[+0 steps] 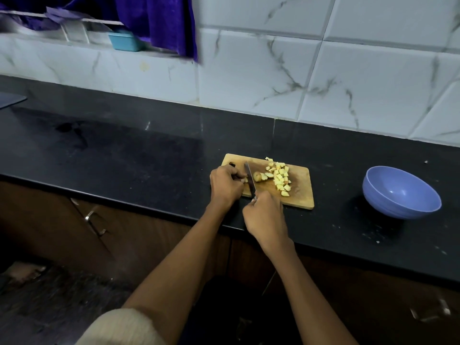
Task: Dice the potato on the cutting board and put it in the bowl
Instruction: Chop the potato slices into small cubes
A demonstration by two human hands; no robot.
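A wooden cutting board [300, 192] lies on the black counter. Several pale yellow potato dice [280, 176] are heaped on its middle, with a few larger uncut pieces [258, 176] just left of them. My right hand [263, 215] grips the handle of a knife [250, 179], whose blade points away from me across the board's left part. My left hand [225, 185] rests on the board's left end, fingers curled on a small potato piece beside the blade. The blue bowl [400, 192] stands to the right of the board with nothing in it.
The black counter [124, 150] runs left and right, backed by a white marbled tile wall [323, 70]. A teal container [125, 41] and purple cloth [161, 23] sit on the window ledge at upper left. Brown cabinet doors with handles [92, 215] lie below the counter edge.
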